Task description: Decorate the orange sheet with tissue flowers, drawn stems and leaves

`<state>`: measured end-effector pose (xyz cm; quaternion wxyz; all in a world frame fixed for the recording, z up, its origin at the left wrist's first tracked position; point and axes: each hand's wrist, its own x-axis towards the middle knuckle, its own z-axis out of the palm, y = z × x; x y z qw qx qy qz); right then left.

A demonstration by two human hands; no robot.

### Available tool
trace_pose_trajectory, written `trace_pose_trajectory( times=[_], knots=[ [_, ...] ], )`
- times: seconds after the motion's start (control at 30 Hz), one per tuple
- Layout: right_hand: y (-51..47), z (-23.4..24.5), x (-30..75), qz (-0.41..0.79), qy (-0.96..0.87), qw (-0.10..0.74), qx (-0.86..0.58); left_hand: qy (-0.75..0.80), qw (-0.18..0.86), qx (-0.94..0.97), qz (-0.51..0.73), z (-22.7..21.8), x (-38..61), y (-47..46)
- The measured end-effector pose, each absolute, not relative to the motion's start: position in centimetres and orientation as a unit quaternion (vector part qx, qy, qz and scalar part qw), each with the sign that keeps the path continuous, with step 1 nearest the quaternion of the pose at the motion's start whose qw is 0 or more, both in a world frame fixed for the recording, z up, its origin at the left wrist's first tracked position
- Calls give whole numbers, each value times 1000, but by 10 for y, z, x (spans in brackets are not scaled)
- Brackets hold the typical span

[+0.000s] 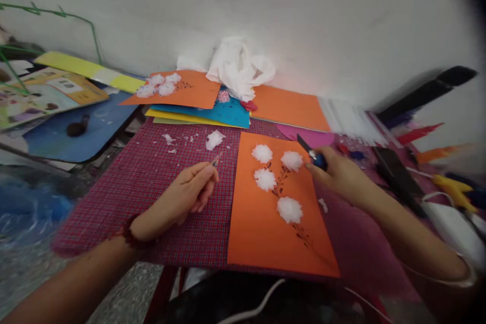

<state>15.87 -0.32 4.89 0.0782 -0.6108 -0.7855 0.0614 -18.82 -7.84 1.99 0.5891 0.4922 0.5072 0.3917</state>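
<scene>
My left hand [197, 185] is raised over the checked cloth, thumb and fingers pinched on a small thin, pointed thing [216, 160] whose kind I cannot make out. My right hand [337, 172] grips scissors [318, 160] with dark handles, the blades pointing up and left over the top right of an orange sheet [250, 228]. Several white fluffy paper flowers [289, 209] sit on that sheet, joined by dark drawn stems and leaves. Left of the sheet lies a crumpled white paper piece [215, 139], with small white scraps [168, 139] beside it.
Behind are a stack with another flowered orange sheet [201, 93], a blue sheet [239, 114], a white plastic bag [235, 68] and a plain orange sheet [288, 106]. A blue stool top [102, 126] with a picture book [49, 93] stands left. Clutter lines the right, including a white box [451, 223].
</scene>
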Motion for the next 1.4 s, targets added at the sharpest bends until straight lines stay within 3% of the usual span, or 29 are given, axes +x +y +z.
trace_pose_trajectory(
  times=[0.27, 0.4, 0.47, 0.53, 0.63, 0.77, 1.23, 1.4],
  knots=[
    [-91, 8, 269, 20, -721, -5, -692, 495, 554, 531, 406, 23, -188, -68],
    [-77, 29, 245, -4, -767, 154, -622, 483, 556, 562, 376, 49, -172, -75],
    [-65, 49, 206, 69, -777, 266, -567, 482, 551, 584, 349, 62, -163, -77],
    [-54, 68, 156, 193, -778, 324, -502, 484, 540, 606, 327, 72, -156, -77],
    [-37, 83, 86, 344, -788, 322, -396, 481, 514, 637, 314, 78, -151, -71],
    [-11, 81, 32, 443, -762, 332, -336, 472, 477, 680, 296, 74, -158, -55],
    [22, 70, 8, 513, -729, 257, -373, 456, 340, 778, 267, 40, -189, -17],
    [27, 54, -4, 488, -715, 294, -406, 497, 231, 784, 291, 30, -194, -21]
  ],
)
